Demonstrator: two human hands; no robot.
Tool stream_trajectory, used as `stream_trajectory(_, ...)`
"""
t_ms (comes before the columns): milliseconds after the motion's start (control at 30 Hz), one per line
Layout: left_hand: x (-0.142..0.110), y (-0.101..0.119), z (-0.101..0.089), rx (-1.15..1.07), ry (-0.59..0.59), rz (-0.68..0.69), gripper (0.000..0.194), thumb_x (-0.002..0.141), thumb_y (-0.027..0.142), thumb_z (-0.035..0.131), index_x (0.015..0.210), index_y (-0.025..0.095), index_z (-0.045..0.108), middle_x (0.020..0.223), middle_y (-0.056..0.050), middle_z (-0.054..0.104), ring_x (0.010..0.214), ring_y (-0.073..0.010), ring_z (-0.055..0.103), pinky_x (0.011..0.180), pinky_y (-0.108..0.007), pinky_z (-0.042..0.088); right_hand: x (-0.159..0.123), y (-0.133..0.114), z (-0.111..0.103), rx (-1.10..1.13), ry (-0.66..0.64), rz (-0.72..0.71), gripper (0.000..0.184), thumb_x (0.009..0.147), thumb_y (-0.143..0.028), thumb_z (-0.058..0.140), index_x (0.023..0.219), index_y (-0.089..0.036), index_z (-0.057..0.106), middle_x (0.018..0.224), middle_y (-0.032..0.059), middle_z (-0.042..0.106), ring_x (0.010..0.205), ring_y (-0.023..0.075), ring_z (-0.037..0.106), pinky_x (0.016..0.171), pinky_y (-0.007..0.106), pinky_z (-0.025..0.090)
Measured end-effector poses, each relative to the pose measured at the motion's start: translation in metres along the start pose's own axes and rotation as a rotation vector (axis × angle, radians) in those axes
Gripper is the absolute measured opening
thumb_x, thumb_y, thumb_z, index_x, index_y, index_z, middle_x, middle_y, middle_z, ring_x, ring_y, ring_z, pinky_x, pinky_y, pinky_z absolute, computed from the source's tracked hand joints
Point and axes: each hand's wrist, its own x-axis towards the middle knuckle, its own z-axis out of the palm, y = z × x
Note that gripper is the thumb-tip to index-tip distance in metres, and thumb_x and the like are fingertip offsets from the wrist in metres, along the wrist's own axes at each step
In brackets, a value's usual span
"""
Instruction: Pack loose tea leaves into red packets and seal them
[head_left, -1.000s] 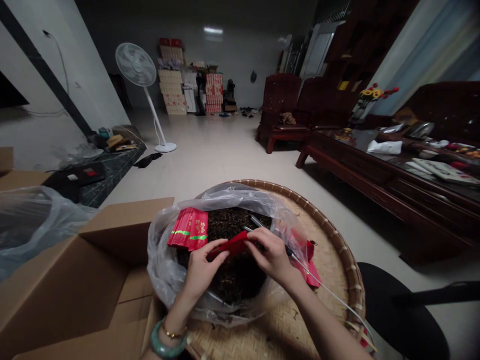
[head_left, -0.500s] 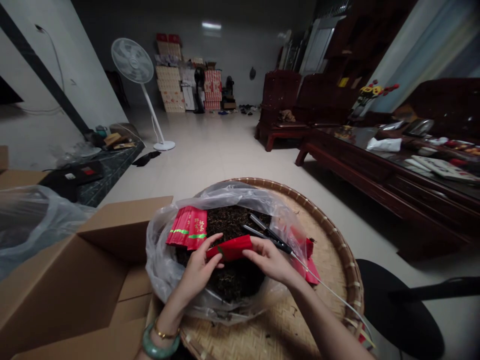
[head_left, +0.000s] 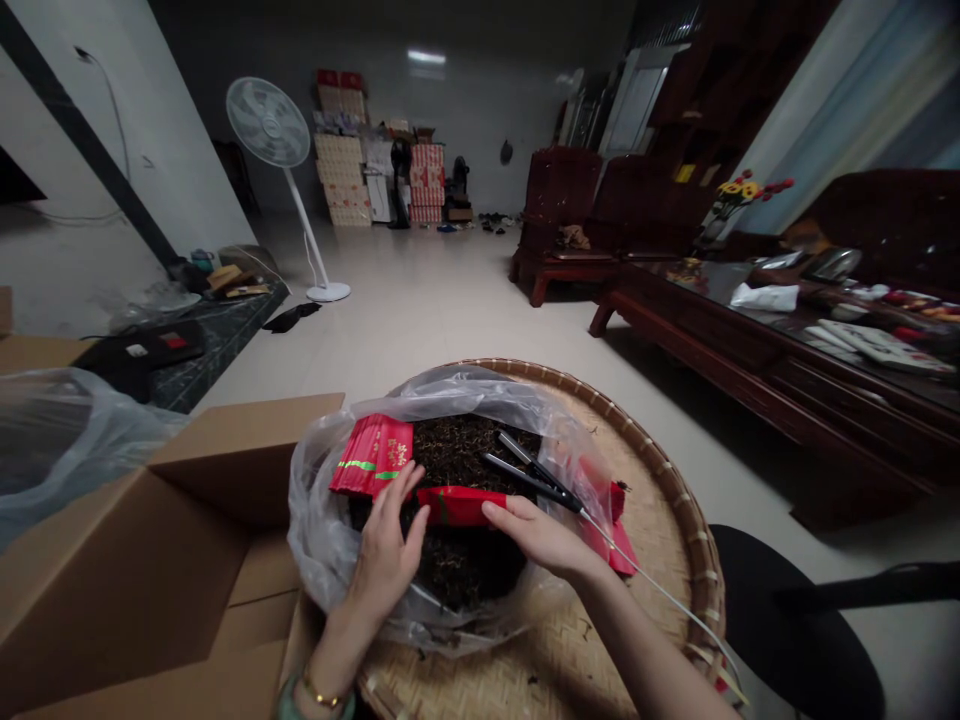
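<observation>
A red tea packet (head_left: 463,506) lies sideways over the dark loose tea leaves (head_left: 469,450), its right end pinched by my right hand (head_left: 536,532). My left hand (head_left: 390,540) is beside the packet's left end, fingers apart, holding nothing. Under its fingertips, at the left of the clear plastic bag (head_left: 319,540), sits a row of red packets (head_left: 370,452) with a green stripe and gold lettering. A corded sealing iron with two long jaws (head_left: 534,472) rests on the leaves, its jaws apart. More red packets (head_left: 621,545) lie at the bag's right.
The bag sits on a round woven bamboo tray (head_left: 667,500). An open cardboard box (head_left: 180,540) stands close at the left, and a black round base (head_left: 799,620) at the right. Farther off are a white fan (head_left: 270,125) and a dark wooden table (head_left: 720,350).
My left hand has let go of the packet's left end and moved left and slightly down. My right hand still holds the packet, which is now a little lower and more level.
</observation>
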Motion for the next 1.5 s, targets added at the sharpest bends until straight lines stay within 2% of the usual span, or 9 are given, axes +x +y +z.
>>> stream_trajectory(100,-0.003,0.011,0.007,0.268,0.022,0.278,0.053,0.083,0.021,0.057,0.134,0.020,0.043,0.130,-0.013,0.055,0.118,-0.0291,0.048,0.098,-0.048,0.041,0.006,-0.001,0.009,-0.029,0.020,-0.021,0.040,0.085,-0.053,0.049,0.097,-0.021,0.070,0.089,0.0017,0.070,0.090,0.0195,0.061,0.091,0.036,0.044)
stream_trajectory(200,-0.003,0.012,0.015,0.296,-0.054,0.374,0.054,0.083,0.011,0.052,0.135,0.020,0.042,0.124,-0.011,0.059,0.108,-0.0263,0.053,0.092,-0.044,0.047,0.012,0.002,0.016,-0.078,0.030,-0.020,0.036,0.086,-0.048,0.050,0.081,-0.018,0.069,0.074,-0.0009,0.066,0.070,0.0158,0.058,0.073,0.030,0.049)
stream_trajectory(333,0.003,0.003,0.021,0.204,-0.010,0.360,0.049,0.082,0.010,0.051,0.130,0.019,0.045,0.116,-0.010,0.062,0.104,-0.0247,0.054,0.090,-0.043,0.049,0.016,-0.002,0.013,-0.122,0.012,-0.018,0.034,0.084,-0.046,0.054,0.069,-0.016,0.064,0.062,-0.0036,0.057,0.058,0.0111,0.047,0.059,0.023,0.043)
stream_trajectory(633,0.007,0.001,0.028,0.276,0.085,0.247,0.050,0.080,0.020,0.062,0.127,0.016,0.046,0.112,-0.013,0.059,0.102,-0.0269,0.054,0.091,-0.045,0.047,0.017,-0.022,0.011,-0.128,0.024,-0.102,0.033,0.087,-0.044,0.048,0.106,-0.023,0.066,0.103,0.0029,0.068,0.100,0.0209,0.060,0.093,0.036,0.045)
stream_trajectory(867,0.013,-0.011,0.021,0.152,0.067,0.165,0.040,0.078,0.028,0.066,0.115,0.019,0.055,0.105,-0.009,0.063,0.097,-0.0244,0.058,0.086,-0.040,0.048,0.012,-0.025,-0.005,-0.062,0.077,-0.035,0.040,0.090,-0.045,0.043,0.113,-0.018,0.061,0.097,0.0072,0.071,0.095,0.0204,0.065,0.085,0.037,0.050)
stream_trajectory(1000,0.016,-0.017,0.016,0.093,0.084,0.077,0.042,0.074,0.033,0.071,0.111,0.020,0.056,0.105,-0.008,0.064,0.097,-0.0243,0.059,0.087,-0.041,0.048,-0.005,-0.013,-0.014,-0.508,0.182,0.000,0.039,0.083,-0.037,0.056,0.119,-0.019,0.058,0.117,0.0107,0.063,0.109,0.0243,0.057,0.095,0.041,0.043)
stream_trajectory(1133,0.019,-0.019,0.015,0.051,0.111,0.019,0.043,0.072,0.036,0.072,0.109,0.020,0.057,0.105,-0.008,0.064,0.096,-0.0237,0.061,0.086,-0.040,0.050,-0.010,-0.004,-0.003,-0.977,0.067,0.146,0.079,0.068,-0.029,0.072,0.138,-0.016,0.039,0.137,0.0165,0.043,0.122,0.0318,0.042,0.101,0.045,0.038)
stream_trajectory(1300,0.022,-0.015,0.015,0.034,0.148,-0.019,0.047,0.072,0.033,0.070,0.113,0.018,0.053,0.105,-0.009,0.062,0.095,-0.0230,0.061,0.081,-0.037,0.053,0.008,0.000,0.014,-1.137,0.091,0.151,0.069,0.068,-0.027,0.066,0.132,-0.016,0.045,0.122,0.0151,0.047,0.111,0.0284,0.047,0.091,0.041,0.044)
stream_trajectory(1500,0.022,-0.011,0.013,0.020,0.154,0.000,0.044,0.073,0.028,0.067,0.113,0.017,0.052,0.107,-0.009,0.058,0.099,-0.0225,0.059,0.082,-0.037,0.053,0.013,0.007,0.012,-1.200,0.114,0.134,0.063,0.067,-0.023,0.064,0.128,-0.016,0.049,0.117,0.0146,0.051,0.106,0.0287,0.049,0.087,0.041,0.044)
